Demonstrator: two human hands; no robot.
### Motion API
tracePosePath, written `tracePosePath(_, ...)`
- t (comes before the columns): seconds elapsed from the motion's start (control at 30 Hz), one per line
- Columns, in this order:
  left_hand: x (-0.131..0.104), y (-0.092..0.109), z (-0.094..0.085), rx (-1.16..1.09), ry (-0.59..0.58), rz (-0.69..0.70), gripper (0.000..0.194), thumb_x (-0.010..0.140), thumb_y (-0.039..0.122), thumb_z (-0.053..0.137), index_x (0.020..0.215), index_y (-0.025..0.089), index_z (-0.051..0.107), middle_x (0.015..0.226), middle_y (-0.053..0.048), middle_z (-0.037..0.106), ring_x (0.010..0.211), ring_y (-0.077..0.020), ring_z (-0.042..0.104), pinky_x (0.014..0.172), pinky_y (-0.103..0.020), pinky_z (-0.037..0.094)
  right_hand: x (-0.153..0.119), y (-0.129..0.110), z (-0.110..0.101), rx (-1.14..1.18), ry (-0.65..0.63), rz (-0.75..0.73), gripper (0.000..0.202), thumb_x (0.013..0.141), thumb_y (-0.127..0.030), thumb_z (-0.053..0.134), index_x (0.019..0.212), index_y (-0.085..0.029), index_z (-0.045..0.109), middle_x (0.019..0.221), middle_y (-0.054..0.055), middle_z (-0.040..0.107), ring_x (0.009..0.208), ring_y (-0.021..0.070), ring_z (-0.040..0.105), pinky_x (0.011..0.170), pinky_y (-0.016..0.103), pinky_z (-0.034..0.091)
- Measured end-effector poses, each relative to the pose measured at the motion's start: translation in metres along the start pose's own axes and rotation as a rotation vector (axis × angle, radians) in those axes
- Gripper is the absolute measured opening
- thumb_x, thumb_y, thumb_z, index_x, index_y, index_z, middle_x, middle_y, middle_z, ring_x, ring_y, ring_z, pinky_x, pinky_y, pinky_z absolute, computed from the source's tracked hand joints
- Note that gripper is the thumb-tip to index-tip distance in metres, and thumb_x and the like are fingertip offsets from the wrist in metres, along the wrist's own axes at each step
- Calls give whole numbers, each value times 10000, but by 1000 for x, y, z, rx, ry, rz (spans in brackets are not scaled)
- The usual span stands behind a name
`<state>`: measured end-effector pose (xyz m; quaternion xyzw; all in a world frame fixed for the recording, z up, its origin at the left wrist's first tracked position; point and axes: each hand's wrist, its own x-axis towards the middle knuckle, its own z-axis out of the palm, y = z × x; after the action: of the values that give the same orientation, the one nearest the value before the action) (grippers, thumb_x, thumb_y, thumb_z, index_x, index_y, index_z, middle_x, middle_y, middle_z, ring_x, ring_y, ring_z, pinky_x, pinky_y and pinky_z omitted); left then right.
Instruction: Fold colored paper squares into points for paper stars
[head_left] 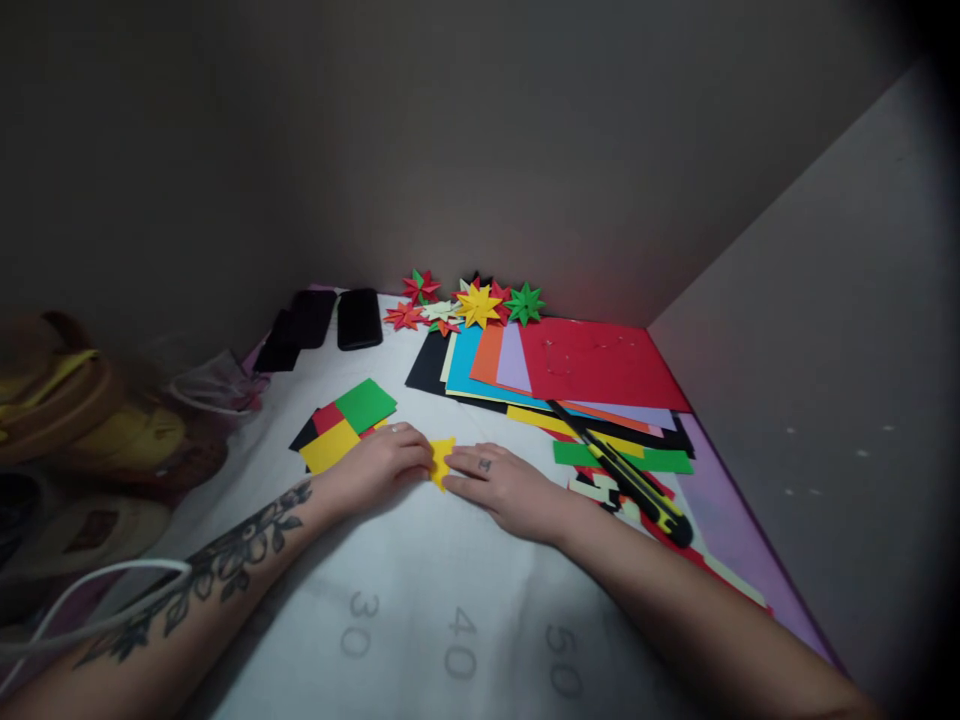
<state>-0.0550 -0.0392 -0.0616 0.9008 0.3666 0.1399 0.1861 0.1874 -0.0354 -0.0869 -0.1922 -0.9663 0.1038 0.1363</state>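
Note:
A small piece of folded yellow paper [441, 464] lies on the white mat between my two hands. My left hand [391, 462] grips its left side with curled fingers. From the right, my right hand [504, 486] holds the opposite edge with its fingertips, the fingers fairly straight. Parts of the paper are hidden under the fingertips. Just behind my left hand rest cut paper squares: a green one [366, 404], a yellow one [328, 447], and red and black ones partly covered.
Several folded paper stars [478, 304] stand at the wall. Coloured sheets, a red one [607, 362] on top, are stacked back right. A utility knife [637, 486] lies over paper strips and scraps. A black phone [360, 318] is back left; a white cable [112, 568] crosses near my left forearm.

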Motion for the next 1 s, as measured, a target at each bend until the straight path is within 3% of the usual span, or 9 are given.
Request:
tracePosePath(0.33,28,0,-11,-40,-155,-81,156,867,214,496,802,158,626,815,-39,590,806,-156,535,755,-260,404,1,-7,-5,47,24,-38,325,926,-147,445,1231,-211,536,1168,57,636,1147,205,496,923,385,412)
tracePosePath(0.77,31,9,-1,26,-74,-205,116,814,189,504,738,159,586,831,-42,563,795,-166,527,738,-289,396,1,-4,-1,117,36,-15,303,911,-128,439,1157,-233,581,1127,41,652,1113,205,503,933,388,397)
tracePosePath(1.0,30,6,3,14,-54,-209,104,812,206,524,736,162,579,816,-39,557,788,-171,518,724,-291,392,-1,-5,3,177,5,63,420,868,-49,420,1232,-228,529,1176,35,624,1126,185,481,964,372,380)
